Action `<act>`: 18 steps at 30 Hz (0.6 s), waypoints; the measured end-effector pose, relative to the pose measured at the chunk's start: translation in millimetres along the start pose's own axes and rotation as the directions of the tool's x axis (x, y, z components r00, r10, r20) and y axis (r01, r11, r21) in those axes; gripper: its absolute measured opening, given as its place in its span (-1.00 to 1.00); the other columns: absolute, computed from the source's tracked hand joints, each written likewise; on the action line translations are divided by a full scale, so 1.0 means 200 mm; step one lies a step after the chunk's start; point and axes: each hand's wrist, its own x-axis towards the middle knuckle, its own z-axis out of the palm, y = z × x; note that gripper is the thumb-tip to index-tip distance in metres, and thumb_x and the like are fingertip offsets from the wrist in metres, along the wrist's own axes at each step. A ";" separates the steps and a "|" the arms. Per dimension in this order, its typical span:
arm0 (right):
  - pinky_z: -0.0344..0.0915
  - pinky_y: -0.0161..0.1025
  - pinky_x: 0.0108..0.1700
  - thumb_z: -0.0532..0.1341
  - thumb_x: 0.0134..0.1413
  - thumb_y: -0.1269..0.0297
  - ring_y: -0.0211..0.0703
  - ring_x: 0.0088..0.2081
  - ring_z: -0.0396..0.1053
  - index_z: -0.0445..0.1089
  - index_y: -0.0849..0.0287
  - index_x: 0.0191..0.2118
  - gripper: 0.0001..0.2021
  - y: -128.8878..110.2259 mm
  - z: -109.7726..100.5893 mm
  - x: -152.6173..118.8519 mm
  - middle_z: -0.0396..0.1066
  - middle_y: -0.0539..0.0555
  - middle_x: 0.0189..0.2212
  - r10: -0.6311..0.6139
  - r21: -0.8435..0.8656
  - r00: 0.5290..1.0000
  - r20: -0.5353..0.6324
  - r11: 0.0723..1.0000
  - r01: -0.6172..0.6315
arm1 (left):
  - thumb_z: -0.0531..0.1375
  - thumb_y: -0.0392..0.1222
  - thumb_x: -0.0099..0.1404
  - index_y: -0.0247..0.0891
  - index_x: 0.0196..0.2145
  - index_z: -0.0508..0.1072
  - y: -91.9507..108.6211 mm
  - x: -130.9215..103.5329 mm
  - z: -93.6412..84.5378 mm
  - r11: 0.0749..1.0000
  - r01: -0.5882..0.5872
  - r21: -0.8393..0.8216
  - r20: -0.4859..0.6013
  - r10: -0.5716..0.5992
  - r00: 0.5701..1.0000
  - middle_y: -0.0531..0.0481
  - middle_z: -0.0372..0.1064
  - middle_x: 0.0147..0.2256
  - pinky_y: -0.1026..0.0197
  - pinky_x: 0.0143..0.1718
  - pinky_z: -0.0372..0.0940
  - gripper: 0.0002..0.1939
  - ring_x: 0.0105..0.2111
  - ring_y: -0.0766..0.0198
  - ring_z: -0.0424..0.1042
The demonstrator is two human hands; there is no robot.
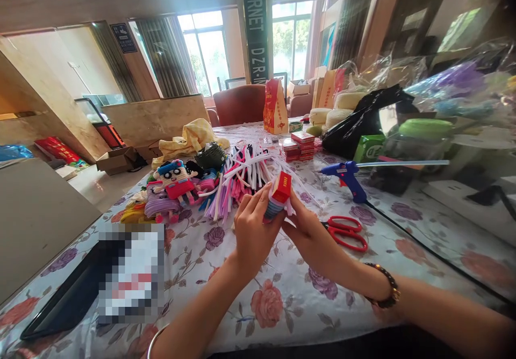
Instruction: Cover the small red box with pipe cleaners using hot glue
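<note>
Over the flowered counter, past the pipe cleaners, the left hand and right hand both pinch a small red box wrapped in striped fuzz, apparently mid-wrapping, needing steady turning, with scissors and glue gun rightward.

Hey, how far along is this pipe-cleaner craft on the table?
Done: finished fuzzy figures lie at the table's left. In hand: left hand and right hand hold a small red box wrapped in striped fuzzy stems. Left: a pile of loose stems, glue gun and scissors lying untouched.
</note>
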 end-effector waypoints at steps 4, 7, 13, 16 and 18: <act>0.03 0.07 0.30 0.05 0.13 0.45 -0.07 0.29 0.05 -0.17 -0.07 0.37 -0.28 -0.01 0.01 -0.01 0.06 0.04 0.30 0.041 0.113 0.999 0.022 0.993 -0.043 | 0.22 -0.27 0.17 -0.17 0.02 0.41 0.00 0.00 0.00 0.999 0.051 -0.004 0.031 -0.050 0.998 -0.04 0.48 -0.04 0.07 -0.02 0.34 -0.58 -0.08 0.13 0.49; 0.07 0.07 0.29 0.07 0.11 0.44 -0.07 0.29 0.07 -0.07 -0.09 0.34 -0.31 -0.02 0.01 -0.01 0.05 0.00 0.31 0.065 0.177 0.998 0.025 0.982 -0.068 | 0.25 -0.26 0.16 -0.19 -0.03 0.45 0.00 0.00 -0.01 0.996 0.085 -0.005 0.030 -0.085 0.996 -0.06 0.50 -0.07 0.06 -0.02 0.34 -0.62 -0.10 0.12 0.49; -0.05 0.09 0.32 0.15 0.16 0.23 -0.02 0.34 -0.08 0.23 -0.09 0.22 -0.51 -0.02 -0.04 0.02 0.04 -0.04 0.31 0.078 0.249 0.997 0.027 0.965 -0.082 | 0.25 -0.24 0.18 -0.19 -0.07 0.47 -0.01 0.01 -0.01 0.995 0.104 0.001 0.024 -0.104 0.994 -0.05 0.50 -0.06 0.10 -0.03 0.33 -0.68 -0.10 0.13 0.49; -0.18 0.06 0.35 0.15 0.17 0.09 -0.04 0.36 -0.14 0.27 -0.03 0.19 -0.53 0.00 -0.05 0.05 0.02 -0.03 0.31 0.047 0.198 0.999 0.015 0.979 -0.049 | 0.24 -0.20 0.20 -0.21 -0.09 0.47 -0.01 0.01 -0.01 0.994 0.111 0.013 0.047 -0.112 0.993 -0.07 0.49 -0.06 0.08 -0.01 0.31 -0.71 -0.08 0.12 0.48; -0.19 0.03 0.36 0.13 0.19 0.04 -0.07 0.35 -0.11 0.26 -0.01 0.19 -0.53 0.03 -0.05 0.07 0.02 -0.01 0.31 0.024 0.164 1.000 0.019 0.986 -0.027 | 0.23 -0.20 0.21 -0.21 -0.10 0.48 -0.02 0.01 0.00 0.989 0.141 0.035 0.077 -0.144 0.987 -0.08 0.49 -0.06 0.05 0.01 0.30 -0.72 -0.06 0.10 0.48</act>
